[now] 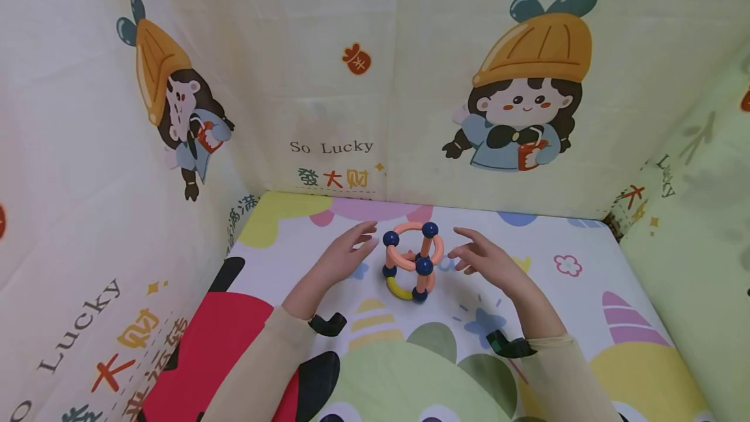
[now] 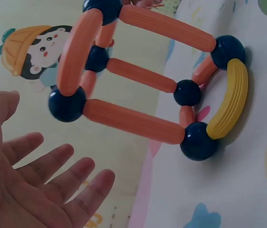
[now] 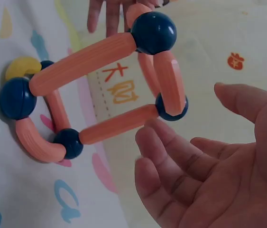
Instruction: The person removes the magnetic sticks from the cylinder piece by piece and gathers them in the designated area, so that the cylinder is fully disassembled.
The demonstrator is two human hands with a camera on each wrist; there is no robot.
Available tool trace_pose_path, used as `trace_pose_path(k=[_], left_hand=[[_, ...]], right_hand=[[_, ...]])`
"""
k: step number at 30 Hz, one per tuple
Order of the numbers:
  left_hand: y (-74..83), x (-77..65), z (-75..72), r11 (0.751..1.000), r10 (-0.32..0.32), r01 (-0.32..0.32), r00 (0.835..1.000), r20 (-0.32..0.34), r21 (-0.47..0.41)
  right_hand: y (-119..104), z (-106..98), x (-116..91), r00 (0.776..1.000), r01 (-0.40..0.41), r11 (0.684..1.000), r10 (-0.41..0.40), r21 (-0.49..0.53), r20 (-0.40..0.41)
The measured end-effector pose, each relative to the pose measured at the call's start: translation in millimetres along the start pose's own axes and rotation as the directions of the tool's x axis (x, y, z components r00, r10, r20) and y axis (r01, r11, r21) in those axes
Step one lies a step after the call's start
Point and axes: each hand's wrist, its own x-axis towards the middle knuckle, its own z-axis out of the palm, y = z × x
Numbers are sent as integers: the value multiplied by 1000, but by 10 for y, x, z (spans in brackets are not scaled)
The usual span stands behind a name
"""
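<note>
A small frame of rods and balls (image 1: 424, 266) stands upright on the printed cloth between my two hands. Straight orange rods (image 2: 133, 121) join dark blue balls (image 2: 199, 141) at top and bottom. Curved orange rods (image 3: 170, 83) form its top ring, and one curved yellow rod (image 2: 231, 99) lies in the bottom ring. My left hand (image 1: 344, 256) is held to the left of the frame, fingers spread and apart from it. On the right, my right hand (image 1: 489, 262) hovers beside the frame with fingers slightly bent, holding nothing.
The table cloth (image 1: 492, 226) carries printed shapes. Pale cloth walls (image 1: 422, 109) with cartoon prints rise at the back and both sides. A dark wrist camera (image 1: 328, 324) sits on the left wrist, and another wrist camera (image 1: 511, 346) on the right.
</note>
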Motion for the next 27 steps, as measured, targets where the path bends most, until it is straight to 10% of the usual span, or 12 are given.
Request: trace_pose_path(k=[10, 27], left_hand=[[38, 233, 190, 975, -50, 66, 996, 78, -213], [42, 278, 281, 967, -53, 78, 993, 108, -241]], right_hand=[[28, 114, 213, 991, -75, 986, 56, 149, 125], [57, 293, 308, 994, -34, 921, -9, 387, 107]])
